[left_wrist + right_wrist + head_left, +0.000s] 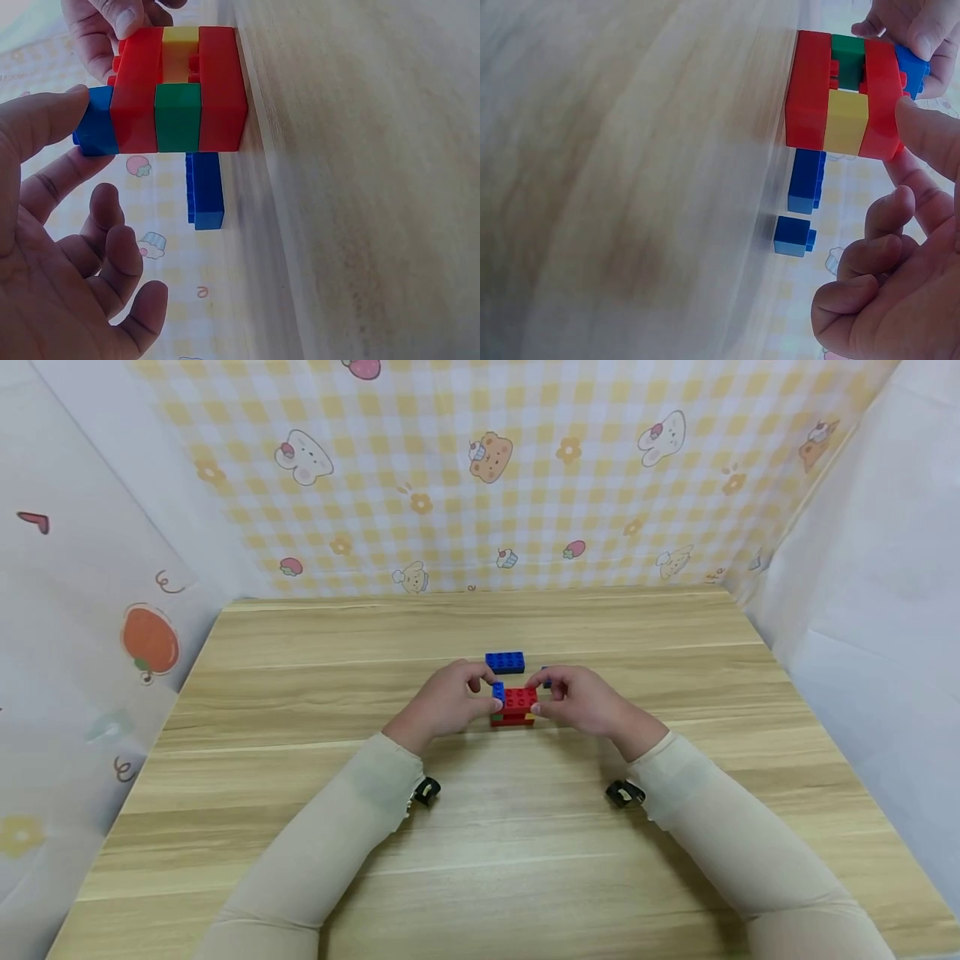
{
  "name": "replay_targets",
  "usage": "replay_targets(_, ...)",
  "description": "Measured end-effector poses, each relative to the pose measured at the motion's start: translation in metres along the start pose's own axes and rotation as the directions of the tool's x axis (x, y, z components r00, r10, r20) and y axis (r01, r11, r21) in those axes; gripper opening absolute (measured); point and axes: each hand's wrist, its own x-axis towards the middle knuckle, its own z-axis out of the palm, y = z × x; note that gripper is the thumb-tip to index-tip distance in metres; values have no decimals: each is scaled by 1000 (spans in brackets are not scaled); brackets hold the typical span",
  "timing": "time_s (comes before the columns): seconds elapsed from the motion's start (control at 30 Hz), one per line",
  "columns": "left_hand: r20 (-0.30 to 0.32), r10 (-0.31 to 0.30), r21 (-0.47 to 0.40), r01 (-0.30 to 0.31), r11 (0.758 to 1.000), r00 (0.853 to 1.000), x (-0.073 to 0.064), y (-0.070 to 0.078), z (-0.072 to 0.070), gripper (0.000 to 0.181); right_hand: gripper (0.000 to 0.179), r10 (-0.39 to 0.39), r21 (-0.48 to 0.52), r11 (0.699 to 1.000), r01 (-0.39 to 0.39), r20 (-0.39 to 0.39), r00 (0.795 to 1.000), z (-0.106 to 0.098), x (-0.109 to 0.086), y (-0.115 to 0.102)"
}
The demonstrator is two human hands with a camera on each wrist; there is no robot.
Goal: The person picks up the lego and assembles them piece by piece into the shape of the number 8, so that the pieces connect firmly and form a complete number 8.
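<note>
A stack of toy building bricks stands on the table between the two hands. Its lower red brick (223, 90) carries a green brick (178, 118) at the left end and a yellow brick (846, 122) at the right end, with a gap between them. The upper red brick (520, 698) bridges both. On that brick's left end sits a small blue brick (498, 692), pinched by the left hand (447, 697) between thumb and index finger. With thumb and index finger at its right end, the right hand (585, 700) pinches the upper red brick.
Just behind the stack lies a long blue brick (505, 662). Another small blue brick (792, 236) is to its right, partly hidden by the right hand in the head view. A yellow checked cloth (465, 518) hangs along the back edge of the wooden table (480, 877).
</note>
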Motion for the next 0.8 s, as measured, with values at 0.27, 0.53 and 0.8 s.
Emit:
replay_targets(0.27,5,7,61,-7,998,1000,-1,4,-2,32,32,24,9,1000,-24,24,999,-2,0,-5)
replay_targets(0.53,11,3,58,-3,998,1000,0,4,-3,32,37,12,-14,1000,-12,29,999,-5,0,-4)
replay_targets(0.8,13,1,57,-2,998,1000,0,4,-3,31,44,-28,-21,999,28,13,1000,-11,2,-3)
